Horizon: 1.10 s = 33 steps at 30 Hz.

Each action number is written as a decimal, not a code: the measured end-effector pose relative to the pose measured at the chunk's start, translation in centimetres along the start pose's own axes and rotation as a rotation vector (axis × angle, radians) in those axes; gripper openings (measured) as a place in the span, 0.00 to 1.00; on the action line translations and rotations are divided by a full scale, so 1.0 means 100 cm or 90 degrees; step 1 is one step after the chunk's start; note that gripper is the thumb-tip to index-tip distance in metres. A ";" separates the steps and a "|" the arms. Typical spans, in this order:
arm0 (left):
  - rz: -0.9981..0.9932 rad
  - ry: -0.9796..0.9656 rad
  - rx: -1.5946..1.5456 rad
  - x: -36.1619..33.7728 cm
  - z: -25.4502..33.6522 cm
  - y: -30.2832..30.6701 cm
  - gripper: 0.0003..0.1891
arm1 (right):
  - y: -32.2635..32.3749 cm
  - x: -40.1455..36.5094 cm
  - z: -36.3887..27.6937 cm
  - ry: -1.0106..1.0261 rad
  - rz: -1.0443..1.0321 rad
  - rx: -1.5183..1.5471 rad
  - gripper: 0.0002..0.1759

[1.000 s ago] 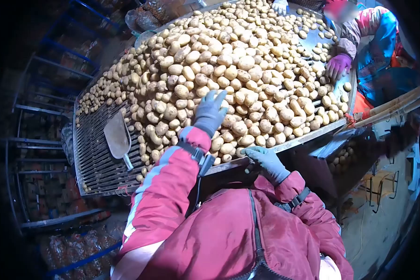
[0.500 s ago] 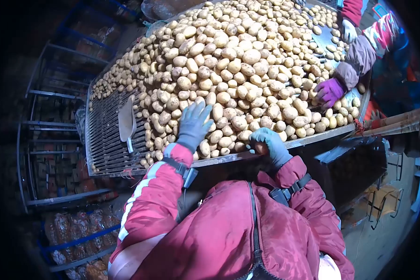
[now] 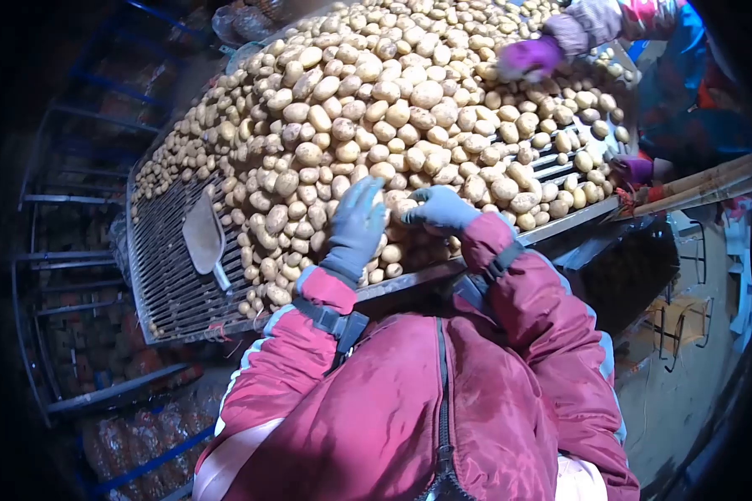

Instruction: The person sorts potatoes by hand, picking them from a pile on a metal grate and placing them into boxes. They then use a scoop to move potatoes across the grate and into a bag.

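1. I get a dark ring around my view, and it swallows most of the racks [image 3: 71, 263] on the left.
2. The far end of the heap of potatoes [image 3: 426, 93] runs out of the top of my view.
3. At the far right, a co-worker's purple glove [image 3: 530, 58] is blurred, so I can't read its grip; the body behind it is partly lost in shadow. A second purple glove [image 3: 635, 169] shows only in part at the right edge of the slatted table [image 3: 160, 267].
4. I can't make out what sits in the dark space under the table's near right side.
5. The person's left hand [image 3: 357, 221], gloved in grey, has its fingers stretched out and close together over the near part of the heap. Its palm is hidden, so I can't tell whether it holds a potato.
6. The right hand [image 3: 443, 209] bends its fingers leftward beside a potato [image 3: 403, 206] lying between the hands; I can't tell whether it pinches it.
7. More potatoes lie beyond both hands, and some nearer, by the rim. A scoop [image 3: 203, 234] rests left of them on bare slats.
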<state>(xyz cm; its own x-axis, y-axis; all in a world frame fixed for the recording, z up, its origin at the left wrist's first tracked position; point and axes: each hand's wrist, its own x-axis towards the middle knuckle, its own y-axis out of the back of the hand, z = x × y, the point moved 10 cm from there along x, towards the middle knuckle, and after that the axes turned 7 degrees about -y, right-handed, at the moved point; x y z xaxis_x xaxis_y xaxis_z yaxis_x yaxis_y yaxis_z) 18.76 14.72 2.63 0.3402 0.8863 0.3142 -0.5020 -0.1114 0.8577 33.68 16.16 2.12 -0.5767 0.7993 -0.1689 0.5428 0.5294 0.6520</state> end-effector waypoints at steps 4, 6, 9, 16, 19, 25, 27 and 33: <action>-0.016 -0.006 0.101 0.011 -0.021 0.006 0.22 | -0.031 -0.045 0.077 -0.245 -0.051 0.830 0.17; -0.072 -0.021 0.185 0.021 -0.016 -0.010 0.26 | -0.051 -0.081 0.112 -0.330 -0.010 0.985 0.18; -0.199 0.020 0.166 0.020 -0.045 -0.065 0.32 | -0.110 -0.115 0.192 -0.350 0.189 1.053 0.21; -0.281 -0.124 0.073 0.040 0.007 -0.050 0.35 | -0.030 -0.258 0.173 -0.432 0.403 1.183 0.28; -0.345 -0.180 0.137 0.036 0.013 -0.069 0.36 | -0.012 -0.358 0.214 -0.434 0.619 1.076 0.28; -0.241 -0.283 0.167 0.024 0.014 -0.066 0.33 | 0.084 -0.492 0.296 -0.621 0.877 0.337 0.23; -0.302 -0.210 0.124 0.026 0.007 -0.072 0.32 | 0.099 -0.460 0.303 -0.624 0.899 0.333 0.21; -0.353 -0.125 0.161 0.030 0.006 -0.077 0.28 | 0.086 -0.115 0.161 -0.269 0.445 0.716 0.20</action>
<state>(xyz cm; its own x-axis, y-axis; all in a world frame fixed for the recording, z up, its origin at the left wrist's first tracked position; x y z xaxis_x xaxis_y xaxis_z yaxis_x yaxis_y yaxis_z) 24.08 18.01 -2.75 0.6476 0.7459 -0.1558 -0.0145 0.2165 0.9762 54.80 16.08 -2.28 0.1316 0.9083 -0.3971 0.9499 -0.2301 -0.2114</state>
